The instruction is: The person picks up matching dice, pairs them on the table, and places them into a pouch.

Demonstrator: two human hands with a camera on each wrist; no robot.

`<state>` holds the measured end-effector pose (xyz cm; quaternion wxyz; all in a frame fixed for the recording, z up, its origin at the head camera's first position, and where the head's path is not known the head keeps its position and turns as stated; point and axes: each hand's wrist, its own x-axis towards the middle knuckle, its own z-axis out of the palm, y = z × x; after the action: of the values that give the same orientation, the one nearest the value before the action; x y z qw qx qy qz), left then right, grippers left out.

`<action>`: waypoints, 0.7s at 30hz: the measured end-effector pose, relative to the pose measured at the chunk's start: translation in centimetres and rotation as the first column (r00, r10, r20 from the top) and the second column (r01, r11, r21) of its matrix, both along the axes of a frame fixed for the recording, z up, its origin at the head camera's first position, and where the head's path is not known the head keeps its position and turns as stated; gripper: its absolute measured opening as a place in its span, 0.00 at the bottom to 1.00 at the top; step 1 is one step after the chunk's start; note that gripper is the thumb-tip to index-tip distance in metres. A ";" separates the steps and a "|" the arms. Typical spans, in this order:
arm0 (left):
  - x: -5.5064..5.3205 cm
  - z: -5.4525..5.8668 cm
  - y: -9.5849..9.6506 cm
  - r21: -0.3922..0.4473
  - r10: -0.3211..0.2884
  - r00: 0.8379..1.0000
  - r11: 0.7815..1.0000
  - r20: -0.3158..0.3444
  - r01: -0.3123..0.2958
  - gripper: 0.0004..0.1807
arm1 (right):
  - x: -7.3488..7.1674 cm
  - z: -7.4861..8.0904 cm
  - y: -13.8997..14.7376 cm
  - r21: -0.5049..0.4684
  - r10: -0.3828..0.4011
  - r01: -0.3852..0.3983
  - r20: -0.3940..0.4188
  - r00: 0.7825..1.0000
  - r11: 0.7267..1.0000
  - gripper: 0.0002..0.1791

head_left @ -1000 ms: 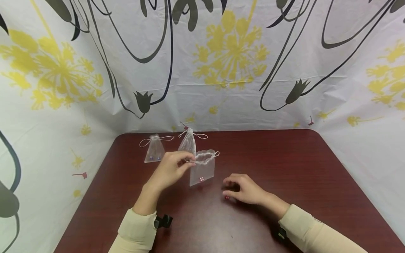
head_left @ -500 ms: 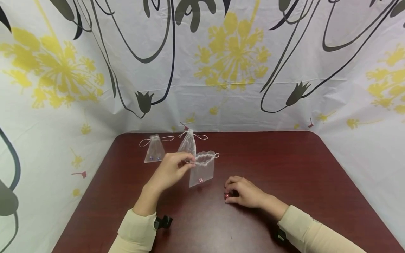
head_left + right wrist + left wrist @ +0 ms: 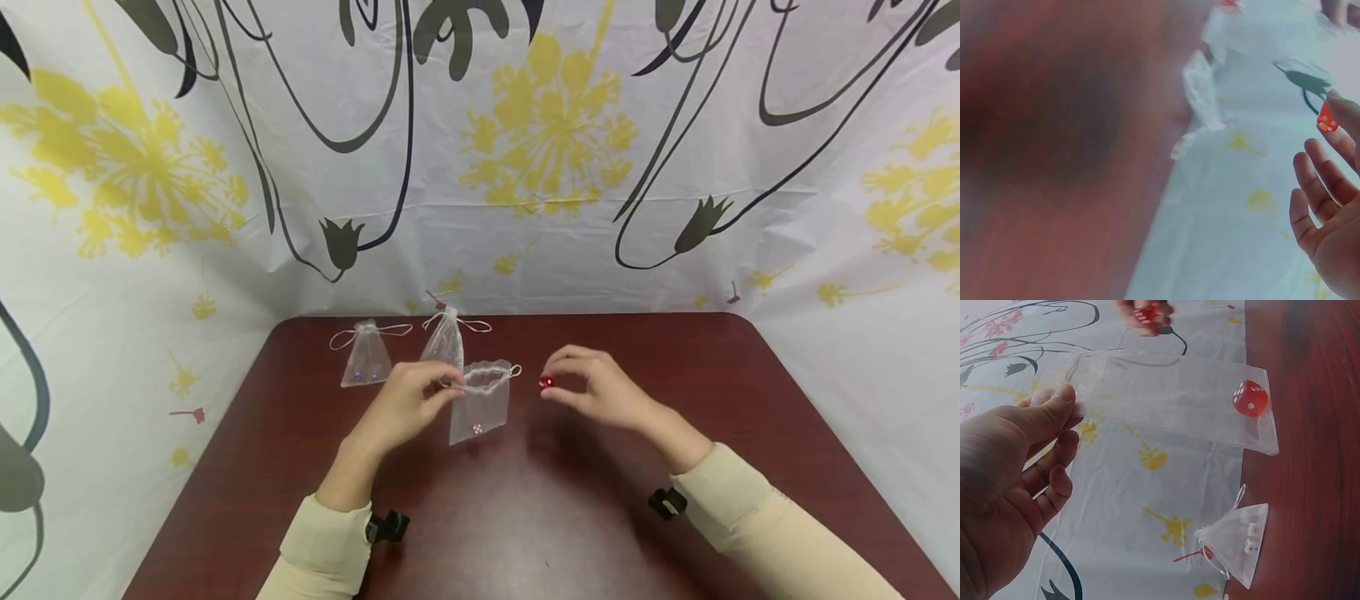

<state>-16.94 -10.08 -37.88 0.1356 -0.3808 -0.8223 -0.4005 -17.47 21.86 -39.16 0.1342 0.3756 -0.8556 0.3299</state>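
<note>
My left hand point(image 3: 410, 400) pinches the rim of a sheer white drawstring bag point(image 3: 491, 408), its mouth spread wide. Inside, a red die point(image 3: 1250, 399) with white dots rests at the bag's bottom. Another red die point(image 3: 547, 382) is pinched between thumb and fingertips of my right hand point(image 3: 600, 387), raised over the table to the right of the bag. In the right wrist view this die point(image 3: 1327, 117) shows white dots, and the other fingers are loosely bent.
A drawn-shut organza bag point(image 3: 367, 358) with small dice in it lies at the table's back left. Behind my left hand stands a second tied bag point(image 3: 446, 337), partly hidden. A patterned curtain point(image 3: 555, 258) borders the table point(image 3: 660, 358).
My right hand has taken hold of the red die from the table and lifted it up and away toward the back, level with the bag's mouth. The left hand has stayed in place.
</note>
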 end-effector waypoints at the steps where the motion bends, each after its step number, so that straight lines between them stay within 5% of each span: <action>1: 0.0 0.0 0.0 0.001 0.000 1.000 1.000 0.001 0.000 0.06 | -0.1 0.6 0.1 -0.001 -0.002 0.002 -0.006 1.000 1.000 0.08; 12: 0.1 0.1 0.3 0.009 -0.015 1.000 1.000 0.005 0.015 0.06 | -0.4 2.9 0.2 0.006 -0.005 0.005 -0.011 1.000 1.000 0.08; 21: 0.1 0.3 1.1 0.005 -0.044 0.999 0.999 -0.017 0.044 0.07 | -0.6 4.8 -2.6 -0.028 0.084 -0.085 -0.029 0.996 0.996 0.08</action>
<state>-16.85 -8.99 -37.55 0.1348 -0.4017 -0.8116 -0.4022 -18.07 19.25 -34.41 0.1373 0.4138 -0.8322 0.3426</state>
